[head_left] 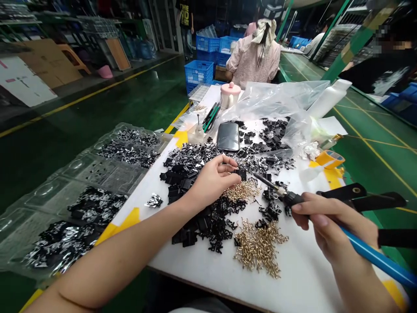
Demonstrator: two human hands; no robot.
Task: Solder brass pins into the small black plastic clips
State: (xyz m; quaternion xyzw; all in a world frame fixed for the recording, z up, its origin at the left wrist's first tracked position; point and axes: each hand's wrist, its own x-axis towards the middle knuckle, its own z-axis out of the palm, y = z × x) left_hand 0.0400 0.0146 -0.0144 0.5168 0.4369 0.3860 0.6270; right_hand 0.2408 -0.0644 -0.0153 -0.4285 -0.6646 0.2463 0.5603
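Note:
My left hand (216, 177) is closed in a pinch, with a small black part (241, 174) at its fingertips. In my right hand (329, 221) is a pen-shaped tool (291, 198) with a black collar, a thin dark metal tip and a blue tube trailing to the lower right. The tip points left, a short way from the black part. Below the left fingers lies a pile of small brass-coloured bent pins (243, 190). A larger brass pin pile (259, 248) is nearer me. Heaped black parts (208, 221) surround my left wrist.
On the white table (302, 261) lie a phone (228, 136), a lidded pink mug (230, 94), a yellow tape roll (330, 159), a white bottle (329, 99) and plastic bags. Clear trays (107, 171) of parts stand left. A person in pink (252, 61) sits ahead.

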